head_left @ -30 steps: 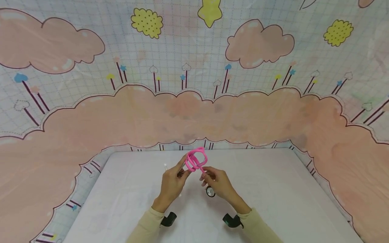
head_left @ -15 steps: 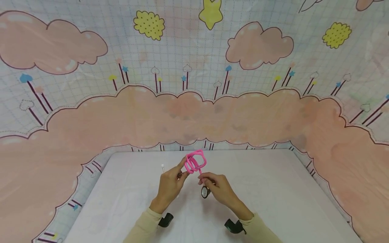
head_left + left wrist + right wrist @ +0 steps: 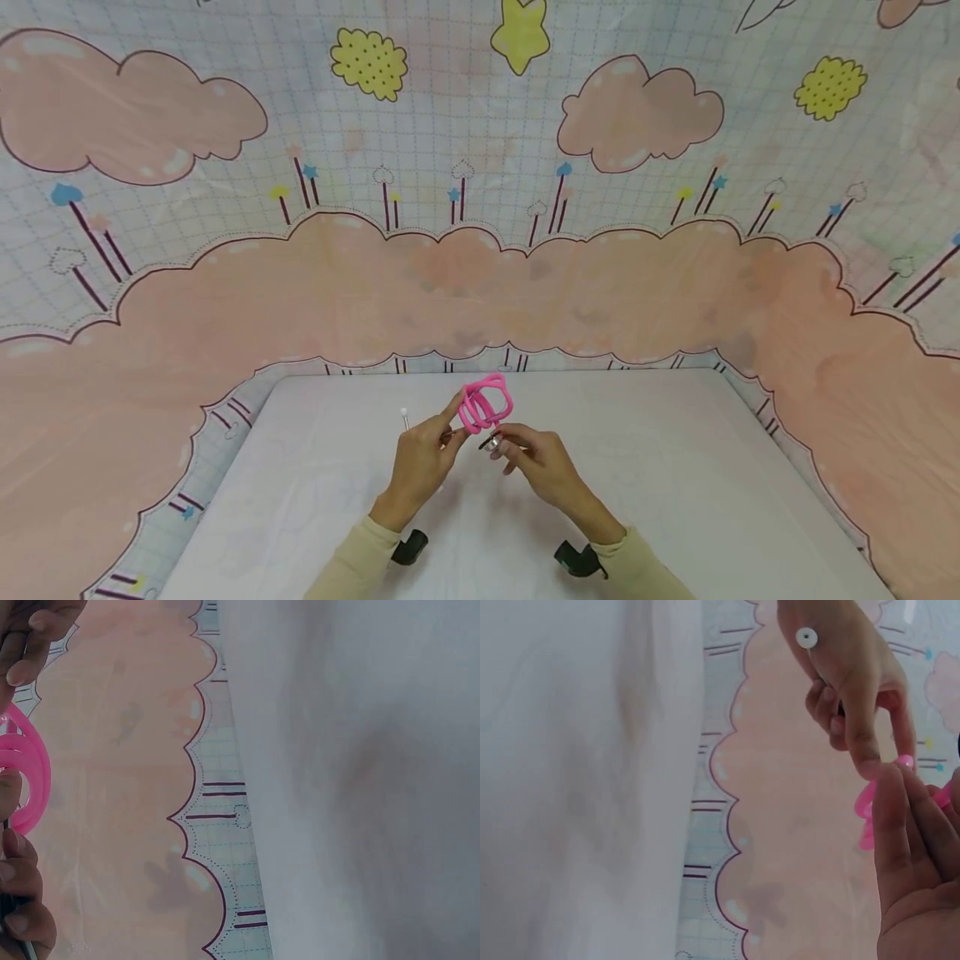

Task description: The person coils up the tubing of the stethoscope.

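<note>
Both hands hold a pink stethoscope (image 3: 486,403) above the white table, its tubing wound into several loops. My left hand (image 3: 422,458) grips the loops from the left, with thumb and finger against them. A metal ear tube with a white ear tip (image 3: 405,414) sticks out behind that hand; the ear tip (image 3: 806,637) also shows in the right wrist view. My right hand (image 3: 546,463) pinches the tube's end by the round chest piece (image 3: 489,443), which sits tilted at its fingertips. In the left wrist view, the pink loops (image 3: 39,772) are partly cut off.
A white table (image 3: 660,467) spreads under both hands. Behind and beside it hangs a cloth (image 3: 480,283) printed with clouds and stars. Black wrist cameras (image 3: 577,559) are worn under both forearms, near the beige sleeves (image 3: 645,562).
The chest piece hung below the right hand before; now it is swung up and left, tilted at the fingertips. The right hand has shifted slightly left. The left hand still grips the loops.
</note>
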`<state>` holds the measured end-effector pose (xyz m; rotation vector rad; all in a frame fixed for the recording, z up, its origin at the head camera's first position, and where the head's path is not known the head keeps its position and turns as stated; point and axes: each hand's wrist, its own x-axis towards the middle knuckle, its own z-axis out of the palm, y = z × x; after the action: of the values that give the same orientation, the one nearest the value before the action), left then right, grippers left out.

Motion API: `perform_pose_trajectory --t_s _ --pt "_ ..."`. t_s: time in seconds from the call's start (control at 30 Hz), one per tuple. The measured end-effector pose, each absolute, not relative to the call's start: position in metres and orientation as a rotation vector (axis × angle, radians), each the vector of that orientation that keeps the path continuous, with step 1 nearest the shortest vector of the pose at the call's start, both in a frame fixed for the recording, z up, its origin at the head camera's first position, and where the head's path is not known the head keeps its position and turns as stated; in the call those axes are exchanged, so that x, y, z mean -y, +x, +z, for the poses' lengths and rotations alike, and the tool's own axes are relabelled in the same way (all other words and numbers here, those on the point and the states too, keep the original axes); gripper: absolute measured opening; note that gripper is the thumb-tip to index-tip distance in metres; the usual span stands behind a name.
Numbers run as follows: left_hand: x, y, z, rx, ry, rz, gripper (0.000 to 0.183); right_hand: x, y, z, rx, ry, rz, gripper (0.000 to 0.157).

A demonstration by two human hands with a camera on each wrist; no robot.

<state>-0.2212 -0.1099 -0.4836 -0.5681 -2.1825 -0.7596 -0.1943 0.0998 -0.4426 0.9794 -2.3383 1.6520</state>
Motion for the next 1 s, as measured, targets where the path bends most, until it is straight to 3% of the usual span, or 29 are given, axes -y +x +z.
perform_pose_trajectory --t_s 0.37,0.6,1.0 --pt "0.103 -0.218 -0.489 2.167 -0.557 -0.694 0.066 -0.097 -0.195 -0.443 2.347 0.737 1.615 0.01" --pt "0.098 -0.214 -0.489 2.16 -0.549 -0.643 0.071 -0.093 -0.196 -0.445 2.333 0.517 1.683 0.015" --pt "0.094 -0.211 -0.494 2.154 -0.557 -0.602 0.073 -0.091 -0.197 -0.446 2.23 0.383 1.691 0.02"
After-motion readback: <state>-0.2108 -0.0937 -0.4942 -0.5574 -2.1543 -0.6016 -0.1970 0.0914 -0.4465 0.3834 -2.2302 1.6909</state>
